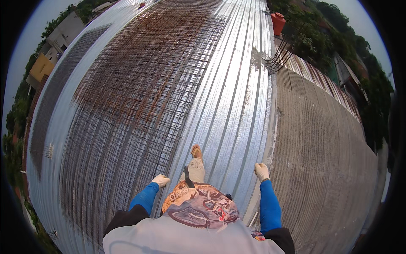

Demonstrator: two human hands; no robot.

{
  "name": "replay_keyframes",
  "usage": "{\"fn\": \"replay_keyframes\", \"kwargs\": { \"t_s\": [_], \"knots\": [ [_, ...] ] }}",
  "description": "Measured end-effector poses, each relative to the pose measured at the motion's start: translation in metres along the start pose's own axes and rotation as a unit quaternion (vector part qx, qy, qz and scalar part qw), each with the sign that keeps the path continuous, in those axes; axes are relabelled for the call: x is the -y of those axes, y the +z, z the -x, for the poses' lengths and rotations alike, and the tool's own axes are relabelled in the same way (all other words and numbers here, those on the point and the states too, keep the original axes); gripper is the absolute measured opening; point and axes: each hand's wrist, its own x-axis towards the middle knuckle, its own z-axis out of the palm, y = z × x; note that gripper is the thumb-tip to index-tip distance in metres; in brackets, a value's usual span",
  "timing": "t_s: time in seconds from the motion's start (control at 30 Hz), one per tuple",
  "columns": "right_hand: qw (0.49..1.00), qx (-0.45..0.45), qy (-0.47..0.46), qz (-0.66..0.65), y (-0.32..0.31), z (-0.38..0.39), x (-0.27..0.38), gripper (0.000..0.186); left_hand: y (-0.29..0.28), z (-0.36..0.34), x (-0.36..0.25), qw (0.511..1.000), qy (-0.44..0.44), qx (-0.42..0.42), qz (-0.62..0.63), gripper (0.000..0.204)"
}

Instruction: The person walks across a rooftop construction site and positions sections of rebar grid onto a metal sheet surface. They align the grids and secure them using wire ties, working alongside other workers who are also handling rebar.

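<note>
My left hand (161, 180), in a pale work glove, hangs beside my hip with its fingers curled in and nothing seen in it. It is nearest to the edge of a large rusty steel mesh (139, 89). On my other side, my right hand (261, 171) wears the same kind of glove and is closed in a loose fist, held out above the edge of the metal decking (220, 127). Nothing shows in its fingers. Blue sleeves cover both forearms. One foot (196, 151) in a sandal is set forward on the ribbed decking between mesh and edge.
Along the right runs a lower, weathered corrugated roof (317, 161). Bent rebar ends (279, 59) stick up at the decking's far right edge, near a red-orange tank (278, 23). A second, narrower mesh (63, 63) lies at the far left. Trees and buildings surround the roof.
</note>
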Motion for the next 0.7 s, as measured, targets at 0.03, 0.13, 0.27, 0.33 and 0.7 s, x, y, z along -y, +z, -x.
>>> {"fn": "replay_keyframes", "kwargs": {
  "t_s": [0.03, 0.13, 0.27, 0.33, 0.7],
  "knots": [
    [1.000, -0.012, -0.001, -0.017, 0.004, -0.008, 0.023, 0.038, -0.017, -0.022, -0.013, 1.000, -0.007, -0.007, 0.017, 0.047],
    [0.990, 0.030, 0.060, -0.126, 0.023, 0.002, 0.057, 0.033, -0.069, -0.085, -0.051, 0.994, -0.080, 0.031, 0.072, 0.049],
    [0.966, 0.090, 0.200, -0.137, 0.044, 0.014, 0.041, 0.040, -0.147, -0.159, -0.162, 0.991, -0.005, -0.037, 0.127, 0.046],
    [0.977, 0.156, 0.141, -0.038, 0.053, 0.003, 0.009, 0.045, -0.185, -0.187, -0.219, 0.994, 0.049, -0.052, 0.087, 0.048],
    [0.976, 0.177, 0.124, -0.040, -0.019, -0.242, 0.142, 0.040, -0.249, -0.320, -0.433, 0.994, 0.068, -0.071, 0.042, 0.044]
  ]
}}
